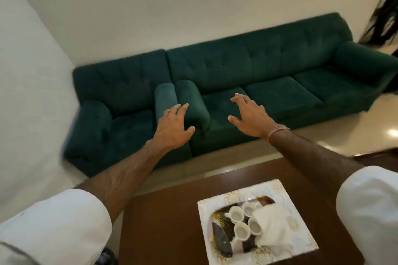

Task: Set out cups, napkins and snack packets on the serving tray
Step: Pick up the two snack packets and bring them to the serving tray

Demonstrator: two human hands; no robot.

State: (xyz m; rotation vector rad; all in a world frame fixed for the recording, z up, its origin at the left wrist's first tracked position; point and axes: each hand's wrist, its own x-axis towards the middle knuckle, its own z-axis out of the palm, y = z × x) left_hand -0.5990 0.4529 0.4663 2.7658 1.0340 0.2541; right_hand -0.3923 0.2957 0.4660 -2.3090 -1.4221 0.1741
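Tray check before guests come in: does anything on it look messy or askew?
The napkins lie in a crumpled heap, not folded, on the tray beside the four upright cups. No spill shows.

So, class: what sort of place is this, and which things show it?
Probably a sitting room or lounge: a green sofa against the wall, a low wooden table, and a serving tray with cups.

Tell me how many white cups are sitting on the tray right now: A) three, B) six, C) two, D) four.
D: four white cups stand clustered together on the tray, beside the crumpled white napkins; both hands, left hand and right hand, are held out empty toward the sofa.
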